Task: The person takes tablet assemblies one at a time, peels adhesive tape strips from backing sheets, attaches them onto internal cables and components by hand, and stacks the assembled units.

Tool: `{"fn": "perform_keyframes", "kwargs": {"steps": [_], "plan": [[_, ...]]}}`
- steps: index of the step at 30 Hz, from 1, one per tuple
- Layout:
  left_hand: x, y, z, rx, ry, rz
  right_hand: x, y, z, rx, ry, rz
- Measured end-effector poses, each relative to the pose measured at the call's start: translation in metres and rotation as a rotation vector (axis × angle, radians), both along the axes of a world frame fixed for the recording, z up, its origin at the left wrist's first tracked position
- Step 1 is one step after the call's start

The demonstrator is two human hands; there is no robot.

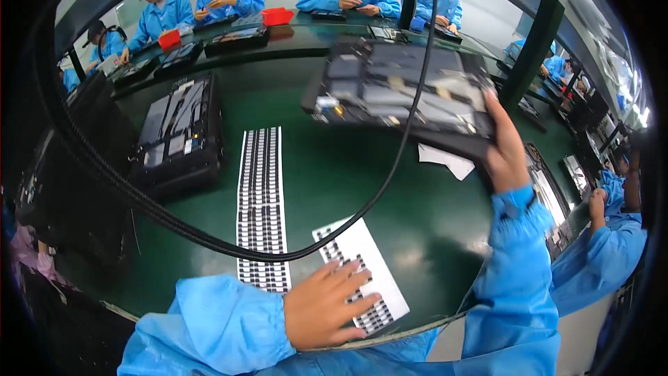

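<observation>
My right hand (506,146) grips the right end of a black tray (452,141), which it holds raised above the table, slightly blurred. In that tray lies an opened flat electronic device (403,87) with grey blocks and dark ribbon cables showing. My left hand (327,305) lies flat with spread fingers on a white sticker sheet (379,271) bearing rows of small black-and-white labels. Left of it lies a long label strip (261,195), its lower end close to my left wrist. Further left rests a black tray stack (177,170) with a similar opened device (179,122) on top.
Tall black stacked trays (76,174) stand at the left edge. A black cable (202,237) loops in front of the green table (327,181). White paper (445,160) lies under the raised tray. A dark post (532,56) rises at the right. Co-workers sit beyond and at the right.
</observation>
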State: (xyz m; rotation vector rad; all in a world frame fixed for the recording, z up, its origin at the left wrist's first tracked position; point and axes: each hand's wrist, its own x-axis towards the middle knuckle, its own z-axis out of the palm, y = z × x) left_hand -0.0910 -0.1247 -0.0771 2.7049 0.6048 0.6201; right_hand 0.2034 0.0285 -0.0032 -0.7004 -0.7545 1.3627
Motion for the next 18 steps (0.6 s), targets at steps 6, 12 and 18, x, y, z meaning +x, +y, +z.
{"fn": "perform_keyframes", "kwargs": {"steps": [6,12,18], "plan": [[-0.041,0.021,-0.003,-0.081,0.048,-0.035,0.054,-0.138,-0.047,-0.199,-0.048,-0.201],[-0.045,0.018,0.009,-0.107,0.104,-0.082,0.063,-0.158,-0.074,-0.359,-0.491,-0.347],[-0.044,0.035,0.023,-0.164,0.148,-0.139,0.036,-0.170,-0.067,-0.139,-1.432,-0.663]]}}
